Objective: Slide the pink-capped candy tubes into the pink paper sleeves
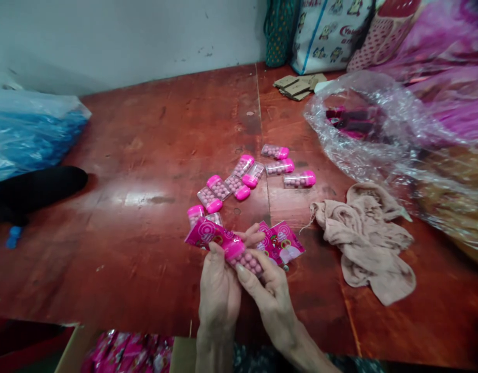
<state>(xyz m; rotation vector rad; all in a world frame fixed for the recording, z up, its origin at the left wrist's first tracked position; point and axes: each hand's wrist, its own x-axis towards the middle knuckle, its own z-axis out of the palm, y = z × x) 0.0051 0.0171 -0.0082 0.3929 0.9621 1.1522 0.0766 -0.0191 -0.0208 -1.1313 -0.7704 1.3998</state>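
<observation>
My right hand grips a small clear candy bottle filled with pink balls, its pink cap pointing left. Between thumb and fingers, my left hand holds a printed pink wrapper sleeve, which meets the bottle's capped end. How far the cap sits inside the sleeve I cannot tell. Just beyond the hands lie several more candy bottles with pink caps, some side by side in a slanting row. To the right of my fingers, flat wrapper sleeves rest on the table, partly hidden by the hands.
On the reddish wooden table a crumpled beige cloth lies right. Clear plastic bags fill the far right, near cardboard pieces. At left are a bag of blue items and a black object. Below, a box holds pink packets.
</observation>
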